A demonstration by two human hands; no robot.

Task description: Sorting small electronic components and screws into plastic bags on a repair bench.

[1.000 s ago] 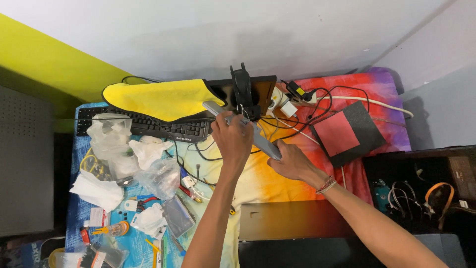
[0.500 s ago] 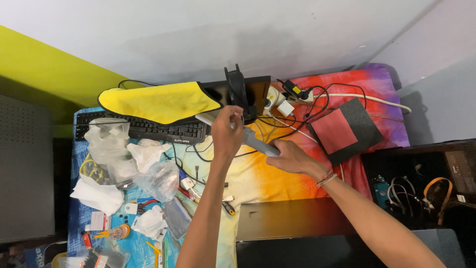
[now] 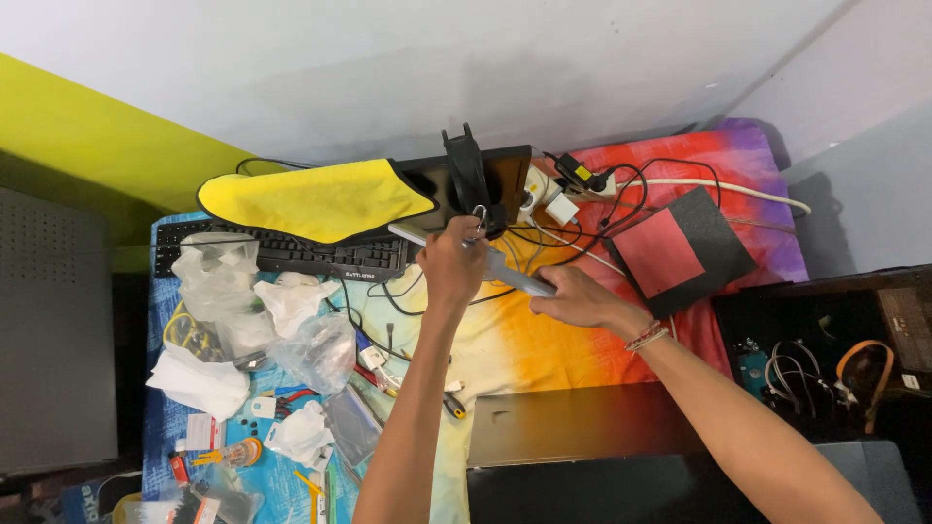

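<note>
A long flat grey strip (image 3: 513, 277) runs slantwise above a table spread with a tie-dye cloth (image 3: 544, 344). My left hand (image 3: 452, 269) is closed around its upper left part, with a small metal ring showing above the fingers. My right hand (image 3: 573, 298) grips its lower right end. The strip's far tip pokes out to the left of my left hand, near a black keyboard (image 3: 291, 254). Just behind my hands stands a black clip-like holder (image 3: 469, 180) on a dark screen.
A yellow cloth (image 3: 316, 199) drapes over the screen's left side. White plugs and black cables (image 3: 568, 199) lie at the back, a red and black pad (image 3: 680, 249) to the right. Plastic bags, tissues and small tools (image 3: 262, 359) crowd the left. A dark laptop (image 3: 582, 442) sits near me.
Both hands and the grey strip have shifted slightly up and back toward the black holder. The strip's slant stays the same and both grips hold.
</note>
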